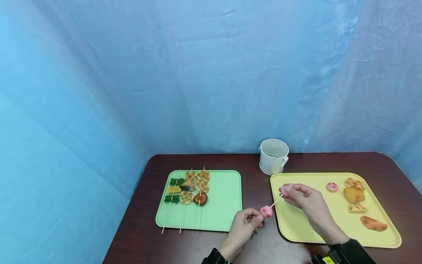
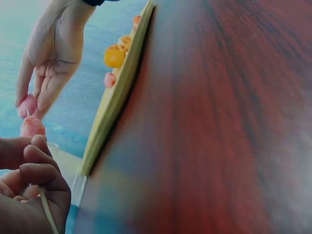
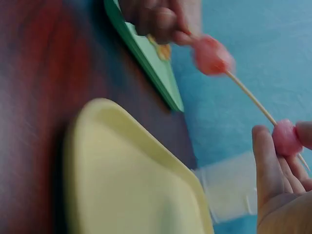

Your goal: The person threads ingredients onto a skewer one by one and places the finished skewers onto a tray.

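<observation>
My left hand (image 1: pixel 242 227) grips a thin wooden skewer (image 3: pixel 251 97) over the gap between the two trays. One pink ball-shaped food piece (image 1: pixel 266 211) sits on the skewer close beside the left fingertips. With thumb and fingers, my right hand (image 1: pixel 310 205) pinches a second pink ball (image 3: pixel 286 138) farther up, above the yellow tray's left side. The skewer's tip shows past this second ball in the right wrist view. A bare stretch of stick lies between both balls. In the left wrist view the skewer's lower end (image 2: pixel 47 209) passes out below the curled left fingers.
On the yellow tray (image 1: pixel 303 223) lie another pink piece (image 1: pixel 332 187), several tan and golden pieces (image 1: pixel 354 194) and a brown piece (image 1: pixel 373 223). The green tray (image 1: pixel 224 198) bears three loaded skewers, one with a mushroom (image 1: pixel 200 198). A white bucket (image 1: pixel 273 161) stands behind.
</observation>
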`<state>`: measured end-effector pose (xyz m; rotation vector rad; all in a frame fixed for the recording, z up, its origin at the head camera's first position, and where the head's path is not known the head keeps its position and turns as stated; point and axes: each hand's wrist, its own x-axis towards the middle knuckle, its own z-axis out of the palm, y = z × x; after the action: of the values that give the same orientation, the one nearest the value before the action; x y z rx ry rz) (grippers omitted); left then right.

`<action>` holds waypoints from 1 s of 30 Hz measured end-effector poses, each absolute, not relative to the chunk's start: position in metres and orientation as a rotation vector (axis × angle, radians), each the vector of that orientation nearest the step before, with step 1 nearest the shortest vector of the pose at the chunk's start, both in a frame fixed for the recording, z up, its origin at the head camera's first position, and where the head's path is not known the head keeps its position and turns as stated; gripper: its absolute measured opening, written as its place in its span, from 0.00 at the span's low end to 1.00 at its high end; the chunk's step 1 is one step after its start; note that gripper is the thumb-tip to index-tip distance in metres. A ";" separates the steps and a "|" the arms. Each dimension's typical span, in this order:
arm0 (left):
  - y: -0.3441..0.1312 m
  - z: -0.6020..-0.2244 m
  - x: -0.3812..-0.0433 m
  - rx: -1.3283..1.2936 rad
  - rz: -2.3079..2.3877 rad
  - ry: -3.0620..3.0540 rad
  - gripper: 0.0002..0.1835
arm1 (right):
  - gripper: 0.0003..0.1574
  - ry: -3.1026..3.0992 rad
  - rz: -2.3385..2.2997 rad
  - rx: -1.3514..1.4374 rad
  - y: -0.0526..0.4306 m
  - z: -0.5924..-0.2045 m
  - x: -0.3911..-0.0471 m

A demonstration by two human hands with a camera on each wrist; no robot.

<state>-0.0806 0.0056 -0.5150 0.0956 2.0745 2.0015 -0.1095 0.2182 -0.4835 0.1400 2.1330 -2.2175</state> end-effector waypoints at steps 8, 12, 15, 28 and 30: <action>0.010 -0.509 -0.087 0.187 1.992 2.159 0.09 | 0.29 2.148 -2.216 0.148 0.203 -0.489 -0.106; 0.011 -0.508 -0.087 0.171 1.989 2.151 0.08 | 0.32 2.146 -2.202 0.160 0.201 -0.489 -0.106; 0.012 -0.508 -0.087 0.154 1.992 2.136 0.09 | 0.33 2.145 -2.197 0.167 0.201 -0.488 -0.106; 0.013 -0.510 -0.086 0.145 2.005 2.114 0.06 | 0.29 2.080 -2.239 0.164 0.204 -0.488 -0.103; 0.013 -0.510 -0.086 0.143 2.005 2.117 0.06 | 0.28 2.088 -2.234 0.178 0.204 -0.489 -0.103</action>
<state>-0.0858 0.0133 -0.5098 0.1431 2.1165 2.0053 -0.1031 0.2038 -0.4891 0.1777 2.0884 -2.2344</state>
